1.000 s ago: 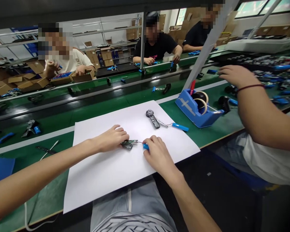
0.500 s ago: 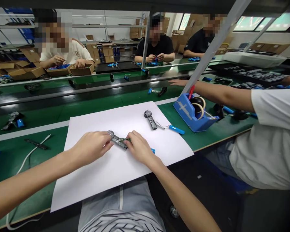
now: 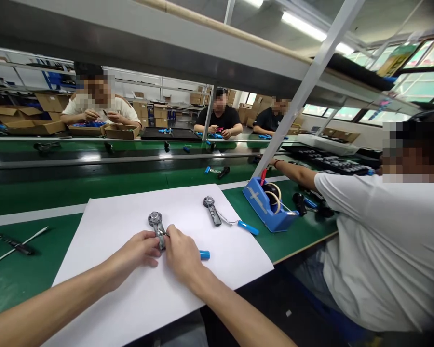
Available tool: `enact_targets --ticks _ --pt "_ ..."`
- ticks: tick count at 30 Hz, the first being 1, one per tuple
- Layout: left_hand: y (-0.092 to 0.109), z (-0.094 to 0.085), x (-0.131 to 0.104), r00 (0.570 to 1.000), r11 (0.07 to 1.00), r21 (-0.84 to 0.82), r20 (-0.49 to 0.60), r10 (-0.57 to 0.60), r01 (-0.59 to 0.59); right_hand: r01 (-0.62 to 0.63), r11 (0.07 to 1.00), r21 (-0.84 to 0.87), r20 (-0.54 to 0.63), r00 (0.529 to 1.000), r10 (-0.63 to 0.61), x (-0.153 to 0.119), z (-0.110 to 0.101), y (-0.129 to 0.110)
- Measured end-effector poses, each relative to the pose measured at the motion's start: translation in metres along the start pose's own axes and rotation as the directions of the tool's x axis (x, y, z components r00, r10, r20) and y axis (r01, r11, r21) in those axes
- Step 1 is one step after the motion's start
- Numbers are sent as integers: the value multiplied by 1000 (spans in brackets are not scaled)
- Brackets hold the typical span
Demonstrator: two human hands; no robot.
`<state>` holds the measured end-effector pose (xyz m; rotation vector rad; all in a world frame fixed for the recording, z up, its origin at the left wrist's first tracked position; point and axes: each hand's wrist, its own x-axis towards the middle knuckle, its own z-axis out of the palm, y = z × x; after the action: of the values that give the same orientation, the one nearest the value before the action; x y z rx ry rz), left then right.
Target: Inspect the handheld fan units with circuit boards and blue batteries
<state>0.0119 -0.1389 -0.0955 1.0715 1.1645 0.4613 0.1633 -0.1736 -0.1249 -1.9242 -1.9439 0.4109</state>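
A grey half-shell [image 3: 155,220] with a round head and a straight handle, like the body of a small handheld fan, lies on a white sheet [image 3: 108,299]. My left hand [image 3: 142,248] grips the lower handle from the left, thumb and fingers on its sides. From the right, my right hand [image 3: 183,253] is closed at the handle's middle on a small circuit board, mostly covered by the fingers. A blue cylindrical battery [image 3: 204,255] sticks out beside my right hand. A second, similar half-shell [image 3: 211,212] lies farther right, wired to another blue battery [image 3: 248,228].
A blue tape dispenser [image 3: 269,207] stands right of the sheet, by a slanted post. At left lie a black pen-like tool [image 3: 16,244] and a white cable [image 3: 36,234]. A co-worker [image 3: 376,231] sits close at right; several others work across the bench.
The view has tilted up. The half-shell has turned from slanting to nearly upright on the sheet, head pointing away. My left hand has shifted from its head down to the handle.
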Motion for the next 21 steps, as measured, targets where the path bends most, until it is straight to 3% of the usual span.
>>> enact_targets --ticks 7,9,11,12,15,18,21 --pt "8 -22 35 999 990 139 -36 13 -8 213 970 118 -82 975 -204 18 2 8" --pt "10 -30 40 999 978 210 -49 15 -4 298 949 100 -59 954 -293 28 -5 11" --pt "9 -38 39 998 959 283 -69 7 13 310 947 83 -51 950 -307 49 -22 21" --pt "8 -41 38 996 946 323 -87 4 25 263 962 72 -65 964 -259 63 -35 30" --pt "7 -49 33 990 901 433 -134 45 17 -33 999 24 -165 986 36 117 -79 67" --pt "12 -53 31 977 868 492 -143 159 -70 -299 954 3 -232 928 292 167 -118 107" --pt "28 -54 31 961 856 498 -139 238 -140 -469 883 4 -201 865 460 197 -136 132"
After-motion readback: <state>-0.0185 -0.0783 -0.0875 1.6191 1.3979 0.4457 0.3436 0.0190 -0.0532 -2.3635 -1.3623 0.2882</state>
